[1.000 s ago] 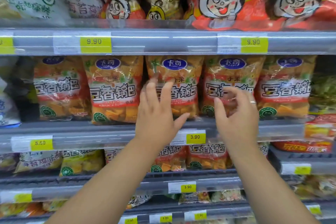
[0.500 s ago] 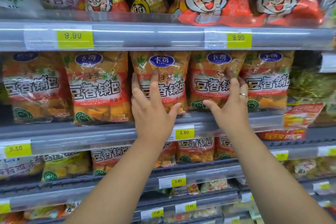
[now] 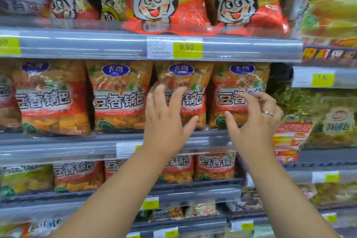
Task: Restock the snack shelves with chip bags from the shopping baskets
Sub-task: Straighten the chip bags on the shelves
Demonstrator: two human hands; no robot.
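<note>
Half a second back my right hand [image 3: 253, 121] was pressed on the end bag [image 3: 228, 83]. It's off now, fingers loosely curled, holding nothing. Left hand [image 3: 166, 123] has its fingers spread wide over the next bag [image 3: 195, 83], can't tell if it's touching. Both bags stand upright at the shelf [image 3: 58, 147] front edge, near its right end. They're crinkly glossy plastic, orange-red, with a blue oval logo.

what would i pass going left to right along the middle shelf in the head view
cut-off orange-and-red plastic chip bag → first whole orange-and-red chip bag → second whole orange-and-red chip bag → left hand → right hand → green-and-yellow plastic packet
</note>
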